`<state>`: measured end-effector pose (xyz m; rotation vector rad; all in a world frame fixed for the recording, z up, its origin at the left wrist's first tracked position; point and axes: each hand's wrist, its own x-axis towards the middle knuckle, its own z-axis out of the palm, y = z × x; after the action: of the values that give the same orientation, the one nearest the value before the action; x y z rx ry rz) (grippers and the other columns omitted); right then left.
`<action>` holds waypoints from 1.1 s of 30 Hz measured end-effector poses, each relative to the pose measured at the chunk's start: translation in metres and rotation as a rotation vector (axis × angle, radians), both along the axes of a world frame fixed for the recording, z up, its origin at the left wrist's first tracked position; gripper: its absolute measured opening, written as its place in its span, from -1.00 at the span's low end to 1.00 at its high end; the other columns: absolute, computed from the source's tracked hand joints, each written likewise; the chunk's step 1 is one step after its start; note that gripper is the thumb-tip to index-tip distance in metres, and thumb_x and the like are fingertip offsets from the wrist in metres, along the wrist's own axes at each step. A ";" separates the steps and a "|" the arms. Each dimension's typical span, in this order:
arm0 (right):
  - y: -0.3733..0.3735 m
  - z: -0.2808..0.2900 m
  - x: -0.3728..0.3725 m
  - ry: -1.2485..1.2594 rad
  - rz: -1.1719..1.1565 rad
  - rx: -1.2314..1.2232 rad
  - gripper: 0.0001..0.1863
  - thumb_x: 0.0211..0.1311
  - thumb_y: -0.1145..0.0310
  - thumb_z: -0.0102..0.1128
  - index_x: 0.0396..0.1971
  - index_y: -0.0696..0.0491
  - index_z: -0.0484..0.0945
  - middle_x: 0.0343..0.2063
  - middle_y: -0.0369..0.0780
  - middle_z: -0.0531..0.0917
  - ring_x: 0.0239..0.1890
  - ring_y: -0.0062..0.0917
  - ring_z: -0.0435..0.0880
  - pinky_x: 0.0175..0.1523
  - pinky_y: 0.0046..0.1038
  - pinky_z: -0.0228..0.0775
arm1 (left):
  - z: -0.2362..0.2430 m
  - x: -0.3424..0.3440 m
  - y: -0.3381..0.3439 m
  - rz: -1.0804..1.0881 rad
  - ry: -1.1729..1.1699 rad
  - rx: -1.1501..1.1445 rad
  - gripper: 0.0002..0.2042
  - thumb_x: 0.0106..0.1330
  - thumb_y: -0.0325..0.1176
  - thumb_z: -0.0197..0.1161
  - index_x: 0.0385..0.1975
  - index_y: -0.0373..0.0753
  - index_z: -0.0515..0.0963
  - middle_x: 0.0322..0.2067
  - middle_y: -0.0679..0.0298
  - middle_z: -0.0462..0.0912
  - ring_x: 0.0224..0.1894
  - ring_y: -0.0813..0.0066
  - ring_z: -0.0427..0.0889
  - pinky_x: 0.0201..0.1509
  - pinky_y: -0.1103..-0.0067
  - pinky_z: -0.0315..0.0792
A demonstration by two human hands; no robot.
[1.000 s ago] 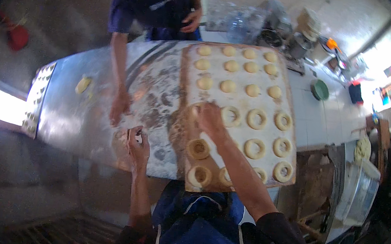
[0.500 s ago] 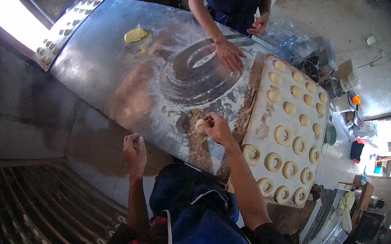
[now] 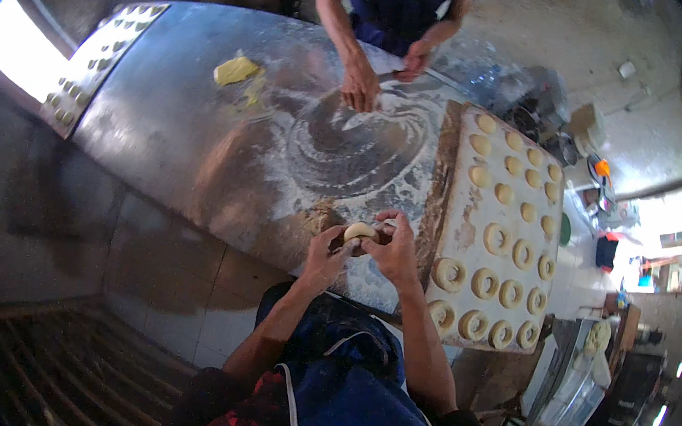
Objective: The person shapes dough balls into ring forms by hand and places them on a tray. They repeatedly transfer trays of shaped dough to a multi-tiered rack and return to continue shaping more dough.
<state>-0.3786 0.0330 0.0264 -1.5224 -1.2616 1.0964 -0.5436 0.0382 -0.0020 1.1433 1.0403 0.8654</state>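
Note:
A small pale piece of dough (image 3: 362,231) is held up between my two hands, just over the near edge of the metal table. My left hand (image 3: 323,260) has its fingers closed on the dough's left and lower side. From the right, my right hand (image 3: 392,252) grips it with the thumb in front, its other fingers partly hidden behind. The dough looks curved and rounded on top; whether a hole goes through it is hidden. To the right lies a floured board (image 3: 463,207) with rows of dough balls (image 3: 480,145) at its far part and dough rings (image 3: 437,273) at its near part.
Across the metal table (image 3: 176,99), a co-worker's hand (image 3: 361,86) is over the floured patch (image 3: 349,150). A yellow lump (image 3: 235,71) lies farther left. Another tray of small pieces (image 3: 95,64) is at the far left end. Dark slatted racking (image 3: 67,367) stands at lower left.
My left hand has come up from the table's edge to join the right on the dough. The dough is drawn slightly nearer. The co-worker's hand has moved left over the flour.

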 end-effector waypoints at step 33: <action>-0.024 -0.011 0.065 0.111 -0.338 0.183 -0.42 0.45 -0.10 -0.17 -0.30 0.19 0.54 -0.42 -0.19 0.57 -0.44 -0.59 0.53 -0.40 -0.40 0.41 | -0.005 0.132 0.018 0.090 -0.237 -0.156 -0.62 0.42 0.01 0.00 -0.47 -0.18 0.35 -0.51 0.37 0.33 -0.40 0.53 0.36 -0.25 0.38 0.31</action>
<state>-0.3135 0.0092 0.0159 -1.4499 -0.9574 0.8107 -0.4120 0.0560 -0.0069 0.8462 0.9505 0.9494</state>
